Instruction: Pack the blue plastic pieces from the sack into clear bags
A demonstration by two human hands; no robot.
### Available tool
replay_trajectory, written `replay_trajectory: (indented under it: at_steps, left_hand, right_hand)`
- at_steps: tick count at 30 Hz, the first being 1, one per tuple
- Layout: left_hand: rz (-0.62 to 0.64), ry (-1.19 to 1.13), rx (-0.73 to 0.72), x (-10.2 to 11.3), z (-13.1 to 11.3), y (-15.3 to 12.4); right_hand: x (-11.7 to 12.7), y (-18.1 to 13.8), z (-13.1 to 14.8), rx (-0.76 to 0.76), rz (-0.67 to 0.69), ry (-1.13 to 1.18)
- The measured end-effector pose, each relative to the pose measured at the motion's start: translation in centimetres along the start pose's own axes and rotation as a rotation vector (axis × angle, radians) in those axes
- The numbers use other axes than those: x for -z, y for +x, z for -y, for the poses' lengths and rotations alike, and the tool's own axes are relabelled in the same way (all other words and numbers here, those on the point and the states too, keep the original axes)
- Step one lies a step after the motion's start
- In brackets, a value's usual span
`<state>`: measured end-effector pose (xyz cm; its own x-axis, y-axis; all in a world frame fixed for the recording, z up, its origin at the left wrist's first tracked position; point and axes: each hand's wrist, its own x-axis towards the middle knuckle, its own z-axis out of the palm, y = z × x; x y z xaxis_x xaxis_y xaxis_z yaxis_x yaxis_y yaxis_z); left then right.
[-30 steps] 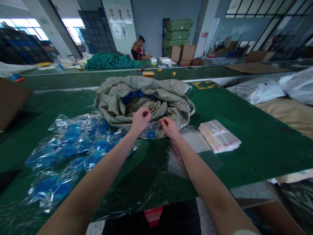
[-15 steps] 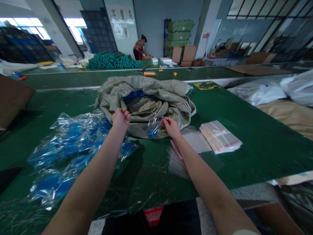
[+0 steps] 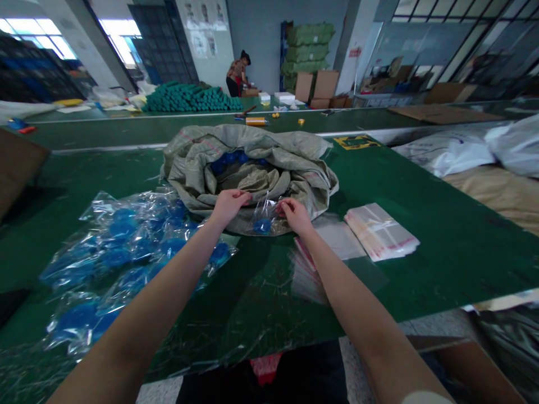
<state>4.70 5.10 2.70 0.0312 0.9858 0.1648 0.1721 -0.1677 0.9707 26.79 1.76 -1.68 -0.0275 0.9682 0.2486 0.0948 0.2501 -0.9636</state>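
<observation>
My right hand (image 3: 296,216) pinches the top of a clear bag (image 3: 264,216) with one blue piece inside, at the sack's (image 3: 295,168) front; my left hand (image 3: 229,205) grips its other edge. Many filled bags (image 3: 126,247) lie left; empty bags (image 3: 381,230) and more pieces in the sack remain.

Both hands (image 3: 229,205) (image 3: 296,216) pinch clear bag (image 3: 263,216) before woven sack (image 3: 248,168).

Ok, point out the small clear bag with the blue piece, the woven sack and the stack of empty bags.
small clear bag (image 3: 263,217): head view, film above the blue piece.
woven sack (image 3: 295,163): head view, folded right rim.
stack of empty bags (image 3: 381,231): head view, top sheet.
</observation>
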Motion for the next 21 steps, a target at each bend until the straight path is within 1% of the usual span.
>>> replay_trajectory:
  at_steps: [3, 5, 8, 12, 15, 21]
  left_hand:
    - [0.071, -0.105, 0.024, -0.7, -0.1, -0.3]
    - [0.104, -0.094, 0.065, -1.0, -0.2, -0.6]
    - [0.115, -0.047, 0.100, -1.4, -0.2, -0.7]
    - [0.100, -0.007, 0.126, -1.8, 0.4, -0.5]
    - [0.063, -0.069, 0.136, -1.9, 0.6, -0.6]
    - [0.033, -0.170, 0.194, -1.5, 0.4, -1.3]
  right_hand:
    - [0.0, 0.0, 0.0, -0.002, 0.008, 0.010]
    - [0.0, 0.1, 0.0, -0.008, 0.015, 0.015]
    - [0.0, 0.1, 0.1, -0.021, 0.021, 0.031]
    - [0.1, 0.0, 0.2, -0.032, 0.016, 0.053]
    - [0.1, 0.1, 0.2, -0.053, -0.013, 0.084]
    - [0.2, 0.3, 0.1, -0.165, -0.037, 0.231]
